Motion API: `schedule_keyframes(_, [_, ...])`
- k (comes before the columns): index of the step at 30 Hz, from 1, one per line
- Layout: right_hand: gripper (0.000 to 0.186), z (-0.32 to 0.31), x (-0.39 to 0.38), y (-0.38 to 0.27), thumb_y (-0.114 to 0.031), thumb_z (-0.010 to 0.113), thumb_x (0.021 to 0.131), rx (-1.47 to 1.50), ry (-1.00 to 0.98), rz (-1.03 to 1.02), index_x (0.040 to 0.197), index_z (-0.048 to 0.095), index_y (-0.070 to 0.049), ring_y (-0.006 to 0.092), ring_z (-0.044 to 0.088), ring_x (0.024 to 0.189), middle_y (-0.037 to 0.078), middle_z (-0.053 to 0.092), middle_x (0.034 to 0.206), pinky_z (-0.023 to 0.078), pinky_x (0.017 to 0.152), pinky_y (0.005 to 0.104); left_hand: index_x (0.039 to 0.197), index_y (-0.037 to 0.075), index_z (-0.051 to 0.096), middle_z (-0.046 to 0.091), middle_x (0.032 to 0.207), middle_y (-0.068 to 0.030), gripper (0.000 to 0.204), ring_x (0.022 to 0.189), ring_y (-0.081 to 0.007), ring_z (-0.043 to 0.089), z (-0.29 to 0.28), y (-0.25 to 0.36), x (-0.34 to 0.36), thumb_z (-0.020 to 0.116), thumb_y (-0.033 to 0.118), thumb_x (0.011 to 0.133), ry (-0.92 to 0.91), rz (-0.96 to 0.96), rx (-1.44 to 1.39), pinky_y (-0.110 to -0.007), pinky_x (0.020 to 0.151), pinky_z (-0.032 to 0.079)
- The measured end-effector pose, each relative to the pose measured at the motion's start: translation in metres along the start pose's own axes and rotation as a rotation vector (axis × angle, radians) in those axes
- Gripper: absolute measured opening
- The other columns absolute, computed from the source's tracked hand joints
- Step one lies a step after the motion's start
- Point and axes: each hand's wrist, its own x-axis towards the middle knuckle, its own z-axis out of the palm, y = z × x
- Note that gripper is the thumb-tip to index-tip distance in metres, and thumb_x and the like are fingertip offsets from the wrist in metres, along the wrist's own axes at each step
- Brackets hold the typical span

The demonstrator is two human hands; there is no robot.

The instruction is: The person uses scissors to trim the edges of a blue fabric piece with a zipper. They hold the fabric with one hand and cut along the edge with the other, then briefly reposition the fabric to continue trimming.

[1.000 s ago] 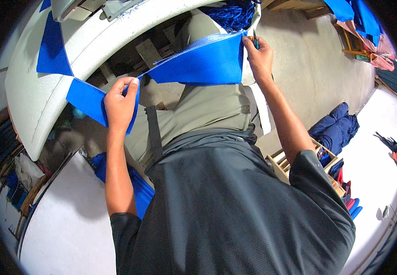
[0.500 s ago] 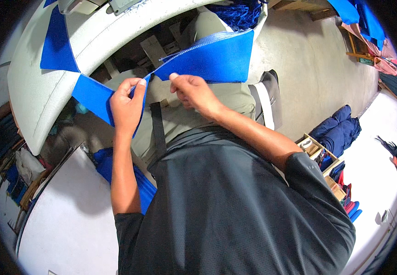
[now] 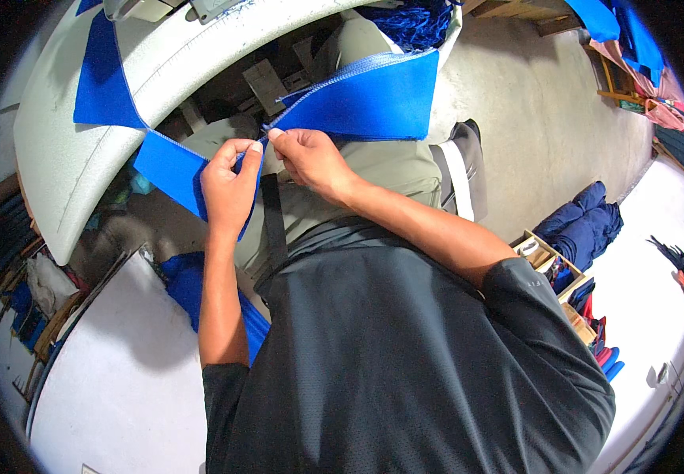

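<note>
A chain of blue fabric pieces with pale overlocked edges runs from the table across my lap. My left hand point(image 3: 229, 188) pinches one blue fabric piece point(image 3: 169, 170) at its stitched edge, thumb on top. Close beside it, my right hand point(image 3: 312, 164) has its thumb and finger closed at the corner of another blue fabric piece point(image 3: 373, 99), which spreads over my right thigh. The narrow join between the two pieces lies between my fingertips. A third blue fabric piece point(image 3: 105, 83) trails up over the pale table edge and meets the left piece at a corner.
The curved pale table point(image 3: 81, 170) holds part of a grey machine point(image 3: 215, 8). Blue thread scraps point(image 3: 413, 28) fill a pale bag beyond my lap. More blue cloth point(image 3: 192, 284) hangs at my left. On the right sit a wooden tray point(image 3: 539, 253) and dark blue rolled cloth point(image 3: 583, 221).
My right hand has moved left and down, and its fingers now close at the join. My left hand has shifted slightly right, drawing the left fabric piece along.
</note>
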Motion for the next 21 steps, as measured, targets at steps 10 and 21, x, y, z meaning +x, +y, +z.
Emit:
schedule_keyframes(10, [0.028, -0.004, -0.029, 0.000, -0.030, 0.072, 0.091, -0.150, 0.051, -0.195, 0.087, 0.064, -0.003, 0.0036, 0.050, 0.072, -0.004, 0.060, 0.078, 0.043, 0.062, 0.0242, 0.099, -0.001, 0.068, 0.068, 0.089, -0.0001, 0.013, 0.083, -0.0051, 0.060, 0.012, 0.021, -0.004, 0.062, 0.011, 0.098, -0.075, -0.043, -0.199, -0.021, 0.075, 0.048])
schedule_keyframes(21, [0.014, -0.093, -0.056, -0.085, -0.019, 0.069, 0.090, -0.246, 0.534, -0.379, 0.081, 0.064, -0.009, 0.0056, 0.050, 0.060, -0.004, 0.055, 0.068, 0.040, 0.054, 0.0242, 0.093, -0.002, 0.066, 0.061, 0.077, 0.0010, 0.022, 0.074, -0.0051, 0.052, -0.016, 0.007, -0.005, 0.060, 0.019, 0.100, -0.117, 0.040, 0.129, -0.024, 0.067, 0.045])
